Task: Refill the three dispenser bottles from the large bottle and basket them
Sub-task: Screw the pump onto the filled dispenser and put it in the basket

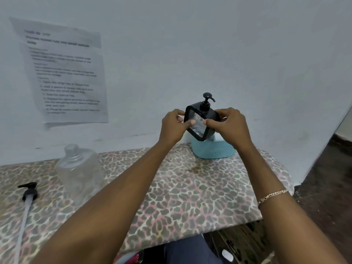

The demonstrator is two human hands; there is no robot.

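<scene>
A square dispenser bottle [199, 125] with a black frame, clear faces and a black pump head is held tilted just above the light blue basket [215, 149] at the table's far edge. My left hand [174, 126] grips its left side and my right hand [227, 124] grips its right side, thumbs on the front face. The large clear bottle [79, 168] stands uncapped at the left. Its black pump with a long tube [28, 195] lies on the table at the far left. What else sits inside the basket is hidden.
The table [181, 197] wears a leopard-print cover and its right edge drops to a dark floor. A printed sheet [64, 73] is taped to the white wall behind.
</scene>
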